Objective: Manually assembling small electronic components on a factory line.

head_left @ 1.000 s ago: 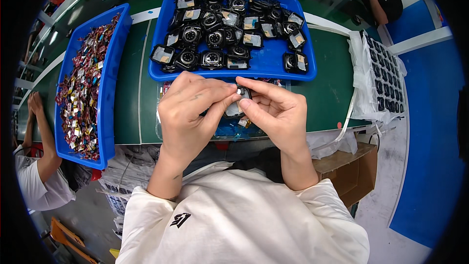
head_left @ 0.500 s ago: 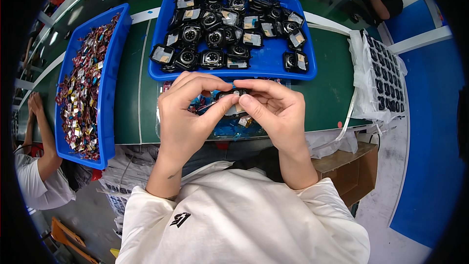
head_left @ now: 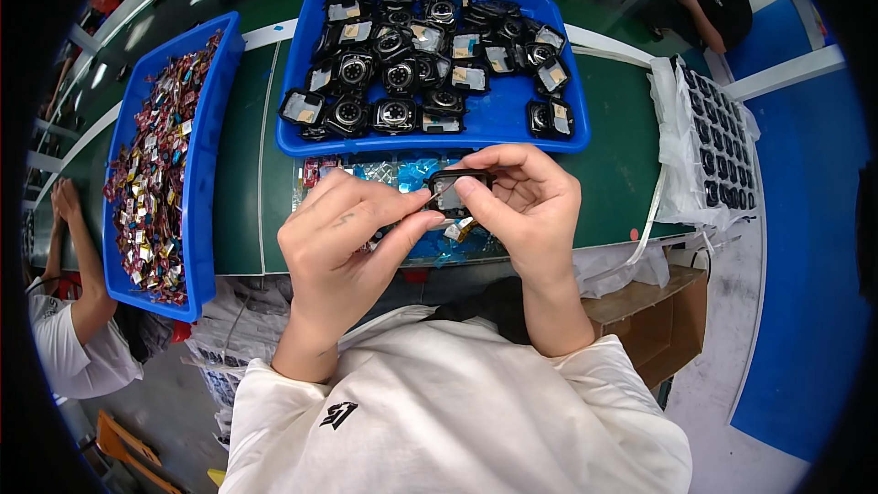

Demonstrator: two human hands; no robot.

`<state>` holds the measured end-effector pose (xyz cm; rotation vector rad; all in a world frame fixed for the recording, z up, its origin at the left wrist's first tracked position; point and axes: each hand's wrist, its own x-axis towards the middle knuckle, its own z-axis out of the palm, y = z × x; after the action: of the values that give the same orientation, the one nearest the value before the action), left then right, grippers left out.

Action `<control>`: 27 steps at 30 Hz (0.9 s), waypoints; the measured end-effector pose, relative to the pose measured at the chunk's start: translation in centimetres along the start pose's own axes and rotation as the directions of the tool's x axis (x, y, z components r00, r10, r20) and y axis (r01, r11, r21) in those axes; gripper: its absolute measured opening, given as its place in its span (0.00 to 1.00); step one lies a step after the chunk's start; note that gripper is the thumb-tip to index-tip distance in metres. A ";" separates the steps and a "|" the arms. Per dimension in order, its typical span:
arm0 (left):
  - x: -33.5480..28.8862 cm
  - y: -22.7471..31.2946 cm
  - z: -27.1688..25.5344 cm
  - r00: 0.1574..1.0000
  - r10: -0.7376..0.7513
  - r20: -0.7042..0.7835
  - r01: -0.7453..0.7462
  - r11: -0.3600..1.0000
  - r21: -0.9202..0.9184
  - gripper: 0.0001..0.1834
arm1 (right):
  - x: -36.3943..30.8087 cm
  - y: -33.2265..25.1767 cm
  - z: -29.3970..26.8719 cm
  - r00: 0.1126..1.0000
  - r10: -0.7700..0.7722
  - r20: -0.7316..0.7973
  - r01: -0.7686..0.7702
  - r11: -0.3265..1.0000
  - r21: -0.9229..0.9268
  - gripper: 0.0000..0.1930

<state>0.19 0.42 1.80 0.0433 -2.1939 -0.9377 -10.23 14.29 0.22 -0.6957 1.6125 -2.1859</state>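
Above the near edge of the bench, my right hand (head_left: 530, 206) grips a black smartwatch case (head_left: 448, 197), its thumb over the open face and its fingers behind. The case is tilted so that its pale grey inside shows. My left hand (head_left: 352, 229) is closed, with index finger and thumb drawn together at the left edge of the case. A thin line runs from those fingertips across the case; what they pinch is too small to make out. Under my hands lies a clear tray (head_left: 361, 169) with blue film scraps (head_left: 419, 172) and small parts, partly hidden.
Ahead stands a blue bin (head_left: 498, 114) of black watch cases. A long blue bin (head_left: 206, 174) at left holds many small flex-cable parts. At right is a white-lined tray (head_left: 672, 146) of black pieces, with a cardboard box (head_left: 663, 320) below. Other people sit at left and far right.
The watch case has turned so its open face shows. My left hand has shifted from its top edge down and left to its left edge; the right thumb has moved onto the face.
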 end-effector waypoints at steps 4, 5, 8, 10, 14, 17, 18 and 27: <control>-0.8 0.5 0.0 0.935 -0.307 0.177 0.353 0.857 -0.375 0.10 | -0.1 -0.3 -0.1 0.998 0.002 0.060 0.003 0.997 -0.076 0.09; -1.0 0.6 0.2 0.936 -0.304 0.176 0.349 0.858 -0.377 0.10 | -0.1 -0.1 -0.1 0.998 -0.002 0.060 0.006 0.997 -0.078 0.09; -1.7 0.7 0.9 0.778 -0.542 0.318 0.590 0.457 -0.665 0.09 | -0.1 0.4 0.2 0.984 -0.170 0.046 0.174 0.977 -0.124 0.08; -1.8 0.5 1.2 0.773 -0.556 0.305 0.587 0.445 -0.676 0.08 | -0.2 0.9 0.2 0.978 -0.203 0.051 0.208 0.966 -0.155 0.08; -1.8 0.2 1.4 0.765 -0.579 0.281 0.581 0.434 -0.689 0.05 | -0.4 1.1 0.3 0.961 -0.266 0.068 0.275 0.937 -0.214 0.09; -1.8 0.0 1.5 0.740 -0.619 0.265 0.584 0.395 -0.709 0.04 | -0.4 1.0 0.5 0.960 -0.274 0.066 0.281 0.937 -0.206 0.08; -1.8 0.0 1.5 0.740 -0.619 0.263 0.583 0.395 -0.710 0.04 | -0.5 0.8 0.7 0.974 -0.221 0.057 0.227 0.960 -0.162 0.08; -1.1 -0.5 0.7 0.730 -0.632 0.261 0.634 0.484 -0.603 0.08 | -0.3 0.6 0.0 0.978 -0.112 0.175 0.106 0.994 0.039 0.08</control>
<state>0.36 0.79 0.47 0.5582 -1.6951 -2.1108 -10.02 14.25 -0.39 -0.9620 1.4822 -2.1487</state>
